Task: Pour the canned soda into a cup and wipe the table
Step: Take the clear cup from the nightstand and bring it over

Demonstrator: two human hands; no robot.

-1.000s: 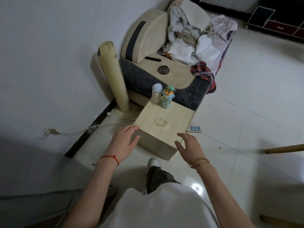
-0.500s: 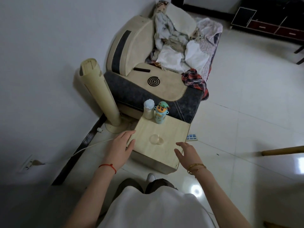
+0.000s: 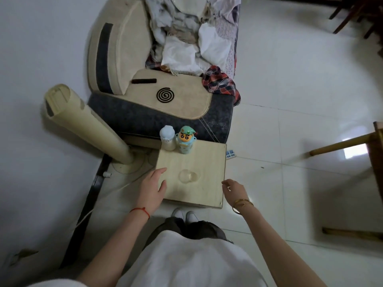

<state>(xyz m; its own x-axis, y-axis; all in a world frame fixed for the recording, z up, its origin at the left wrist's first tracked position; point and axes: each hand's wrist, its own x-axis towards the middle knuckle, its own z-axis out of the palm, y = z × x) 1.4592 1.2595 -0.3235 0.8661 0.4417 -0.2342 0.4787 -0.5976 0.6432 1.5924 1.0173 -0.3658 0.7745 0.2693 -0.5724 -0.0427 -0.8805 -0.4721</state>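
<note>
Fingers (image 3: 159, 172) of the left hand (image 3: 152, 191) were straight and lay flat over the left edge of the small wooden table (image 3: 209, 160), holding nothing. On the other side, the right hand (image 3: 235, 190) hung just beside the right edge of the table, its fingers loosely curled downward and also empty; I cannot tell if they touched the wood. Both forearms reached forward from the body, the left wrist with a red string and the right wrist with gold bangles. A clear cup (image 3: 188, 176) stood near the middle of the table, between the two hands and apart from both. At the far edge stood a white bottle (image 3: 167, 137) and, just beside it, a cartoon bottle (image 3: 185, 142). Compared with half a second before, the camera looked more straight down, both shoes showed near the table, and the right hand sat further out to the side, with its fingers more bent.
</note>
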